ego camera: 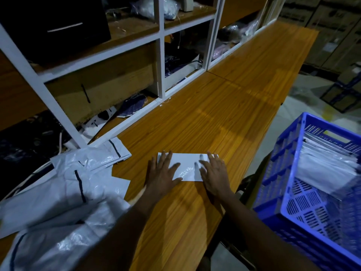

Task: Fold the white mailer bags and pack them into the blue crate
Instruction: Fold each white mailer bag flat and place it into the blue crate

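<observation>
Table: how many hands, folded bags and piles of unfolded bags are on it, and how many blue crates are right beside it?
Hands: 2, left hand and right hand
Folded bag: 1
Pile of unfolded bags: 1
Blue crate: 1
Total: 5

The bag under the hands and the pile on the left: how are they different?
The folded bag is a small flat rectangle; the pile lies spread out, big and crinkled. The left hand and right hand press on the folded bag; neither touches the pile. The pile shows dark stripes, the folded bag none. Both are white, on the table.
</observation>
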The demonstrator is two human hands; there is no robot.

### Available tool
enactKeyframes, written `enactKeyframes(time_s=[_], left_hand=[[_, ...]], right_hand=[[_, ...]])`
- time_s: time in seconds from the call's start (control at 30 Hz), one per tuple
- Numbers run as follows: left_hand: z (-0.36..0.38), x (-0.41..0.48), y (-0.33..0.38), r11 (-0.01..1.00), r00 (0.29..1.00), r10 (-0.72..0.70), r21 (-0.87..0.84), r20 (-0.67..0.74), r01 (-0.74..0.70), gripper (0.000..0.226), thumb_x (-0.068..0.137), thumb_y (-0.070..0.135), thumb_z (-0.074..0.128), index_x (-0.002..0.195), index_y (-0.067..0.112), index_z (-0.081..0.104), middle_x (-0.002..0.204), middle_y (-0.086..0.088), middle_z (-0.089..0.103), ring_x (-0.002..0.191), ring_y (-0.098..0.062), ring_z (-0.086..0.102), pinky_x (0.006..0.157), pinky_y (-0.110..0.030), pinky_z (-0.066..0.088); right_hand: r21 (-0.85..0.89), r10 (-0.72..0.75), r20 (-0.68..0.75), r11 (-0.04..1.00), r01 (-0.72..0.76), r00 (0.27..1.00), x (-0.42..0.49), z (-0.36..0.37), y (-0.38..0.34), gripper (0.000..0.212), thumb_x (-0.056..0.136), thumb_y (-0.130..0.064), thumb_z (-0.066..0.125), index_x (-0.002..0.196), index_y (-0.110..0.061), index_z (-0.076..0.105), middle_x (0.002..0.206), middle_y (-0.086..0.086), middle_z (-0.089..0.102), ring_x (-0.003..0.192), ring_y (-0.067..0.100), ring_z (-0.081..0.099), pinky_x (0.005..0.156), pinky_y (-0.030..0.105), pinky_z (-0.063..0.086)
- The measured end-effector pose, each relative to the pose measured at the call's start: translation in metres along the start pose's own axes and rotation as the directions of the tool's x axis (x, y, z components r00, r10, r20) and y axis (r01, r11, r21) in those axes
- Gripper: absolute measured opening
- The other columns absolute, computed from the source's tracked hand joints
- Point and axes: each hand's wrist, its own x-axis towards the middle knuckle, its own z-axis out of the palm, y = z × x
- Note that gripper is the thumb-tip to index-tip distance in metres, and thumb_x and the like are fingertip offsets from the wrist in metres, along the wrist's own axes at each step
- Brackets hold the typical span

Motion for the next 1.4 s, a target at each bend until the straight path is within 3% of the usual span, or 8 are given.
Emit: enactKeyframes(time_s=[0.1, 0.27, 0.6, 0.77, 0.87, 1.0, 1.1, 1.4], left_hand=[[0.002, -0.008, 0.014, 0.996, 0.986, 0.089, 0.014, -0.139, -0.088, 0.039, 0.075, 0.057, 0.079, 0.104, 0.032, 0.075, 0.157, -0.012, 0.038, 0.146, -0.036, 0.031, 0.114, -0.063, 0.021], [0.003, -0.015, 0.019, 0.999, 0.984, 0.051, -0.005, -0.171, -0.053, 0.025, 0.069, 0.043, 0.088, 0.087, 0.032, 0.076, 0.155, -0.011, 0.042, 0.146, -0.038, 0.03, 0.114, -0.063, 0.02], [0.005, -0.008, 0.025, 1.0, 0.992, -0.025, -0.006, -0.12, 0.024, 0.028, 0.071, 0.041, 0.086, 0.095, 0.029, 0.076, 0.152, -0.012, 0.045, 0.146, -0.038, 0.03, 0.115, -0.061, 0.014], [-0.013, -0.004, 0.022, 0.998, 0.993, -0.056, -0.003, -0.102, 0.056, 0.034, 0.071, 0.031, 0.087, 0.103, 0.026, 0.075, 0.15, -0.015, 0.047, 0.141, -0.041, 0.037, 0.11, -0.065, 0.03], [-0.033, 0.009, 0.023, 1.0, 0.988, -0.019, 0.005, -0.156, 0.02, 0.019, 0.076, 0.02, 0.084, 0.089, 0.022, 0.071, 0.15, -0.015, 0.046, 0.145, -0.042, 0.031, 0.113, -0.064, 0.021], [-0.069, 0.031, 0.033, 0.999, 0.987, -0.016, 0.033, -0.158, 0.021, 0.017, 0.095, 0.032, 0.061, 0.109, 0.023, 0.064, 0.163, -0.009, 0.022, 0.152, -0.036, 0.007, 0.118, -0.062, 0.004], [-0.086, 0.044, 0.043, 0.988, 0.975, 0.021, 0.156, -0.222, 0.015, 0.021, 0.093, 0.038, 0.065, 0.109, 0.025, 0.064, 0.162, -0.009, 0.028, 0.151, -0.037, 0.017, 0.115, -0.064, 0.013], [-0.123, 0.086, 0.08, 0.984, 0.92, 0.175, 0.086, -0.351, -0.154, 0.012, 0.097, 0.03, 0.057, 0.097, 0.02, 0.062, 0.16, -0.016, 0.03, 0.149, -0.043, 0.017, 0.113, -0.072, 0.016]], right_hand=[[-0.012, -0.023, -0.048, 1.0, 0.022, 0.999, -0.016, 0.011, -0.005, 0.019, 0.094, -0.034, 0.061, 0.109, -0.027, 0.07, 0.153, 0.009, 0.044, 0.145, 0.033, 0.032, 0.114, 0.059, 0.028], [-0.056, 0.04, -0.004, 0.998, -0.04, 0.999, -0.031, 0.012, -0.004, 0.012, 0.09, -0.037, 0.069, 0.101, -0.035, 0.072, 0.156, 0.005, 0.04, 0.148, 0.031, 0.025, 0.117, 0.058, 0.022], [-0.198, -0.072, -0.002, 0.978, 0.07, 0.997, -0.02, 0.012, -0.008, 0.026, 0.094, -0.035, 0.061, 0.11, -0.016, 0.066, 0.15, 0.013, 0.047, 0.142, 0.038, 0.036, 0.116, 0.06, 0.023], [-0.181, -0.061, -0.026, 0.982, 0.055, 0.998, 0.0, -0.001, -0.009, 0.031, 0.095, -0.024, 0.064, 0.124, -0.014, 0.057, 0.152, 0.011, 0.045, 0.142, 0.037, 0.037, 0.115, 0.059, 0.03], [-0.176, -0.123, -0.072, 0.978, 0.109, 0.99, 0.01, -0.019, -0.007, 0.023, 0.095, -0.028, 0.056, 0.114, -0.015, 0.057, 0.15, 0.015, 0.046, 0.138, 0.042, 0.041, 0.111, 0.062, 0.033], [-0.232, -0.106, -0.048, 0.968, 0.092, 0.993, 0.026, -0.052, -0.007, 0.036, 0.099, -0.044, 0.046, 0.117, -0.017, 0.062, 0.156, 0.013, 0.037, 0.143, 0.041, 0.031, 0.112, 0.064, 0.025], [-0.258, -0.144, -0.132, 0.96, 0.106, 0.981, 0.034, -0.074, -0.004, 0.041, 0.101, -0.041, 0.035, 0.104, -0.016, 0.066, 0.15, 0.014, 0.046, 0.139, 0.043, 0.036, 0.108, 0.065, 0.029], [-0.239, -0.119, -0.399, 0.971, 0.022, 0.909, 0.035, -0.147, 0.022, 0.039, 0.096, -0.033, 0.035, 0.093, -0.011, 0.067, 0.134, 0.012, 0.061, 0.13, 0.041, 0.049, 0.103, 0.065, 0.036]])
